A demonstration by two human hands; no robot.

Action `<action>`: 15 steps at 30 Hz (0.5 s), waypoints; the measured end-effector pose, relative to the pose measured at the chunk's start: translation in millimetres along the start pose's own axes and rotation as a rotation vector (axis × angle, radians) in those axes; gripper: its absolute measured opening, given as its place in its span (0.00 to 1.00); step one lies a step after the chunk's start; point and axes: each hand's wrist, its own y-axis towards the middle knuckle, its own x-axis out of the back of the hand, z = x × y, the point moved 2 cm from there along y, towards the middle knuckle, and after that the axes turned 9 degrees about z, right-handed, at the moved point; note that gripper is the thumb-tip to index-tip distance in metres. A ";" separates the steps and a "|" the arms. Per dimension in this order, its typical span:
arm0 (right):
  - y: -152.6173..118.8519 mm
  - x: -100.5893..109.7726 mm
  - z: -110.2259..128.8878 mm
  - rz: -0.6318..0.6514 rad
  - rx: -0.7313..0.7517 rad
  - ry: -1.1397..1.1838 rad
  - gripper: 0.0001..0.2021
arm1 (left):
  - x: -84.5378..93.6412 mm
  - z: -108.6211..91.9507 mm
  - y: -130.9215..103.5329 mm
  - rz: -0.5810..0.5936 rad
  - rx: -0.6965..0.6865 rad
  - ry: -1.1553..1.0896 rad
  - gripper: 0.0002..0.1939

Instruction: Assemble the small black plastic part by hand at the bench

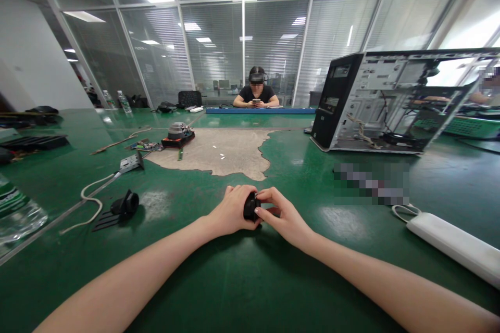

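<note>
A small black rounded part (250,207) is between my two hands, just above or on the green table (219,281); its exact kind does not show. My left hand (230,210) is closed round its left side, covering much of it. With thumb and fingers, my right hand (283,216) pinches the right side of the same part. The underside of the part is hidden. To the left of my hands lies a black bracket-like piece (124,205) with a round ring and flat slats.
An open computer case (339,104) stands at the right, with a white power strip (449,244) nearer me. A water bottle (17,208), a cable (91,192) and a metal bracket (130,163) are at the left. Across the table, a person (257,91) holds a phone.
</note>
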 end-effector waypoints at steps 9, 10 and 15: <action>0.7 0.3 -0.4 0.053 -0.077 -0.003 0.11 | -0.5 0.9 0.3 0.006 -0.004 0.005 0.28; 0.1 0.5 1.3 0.044 -0.041 -0.028 0.11 | -0.6 1.3 0.2 0.007 -0.006 0.005 0.29; -1.3 1.7 3.0 -0.016 0.056 -0.088 0.08 | 0.0 0.6 -0.3 -0.006 -0.011 0.008 0.28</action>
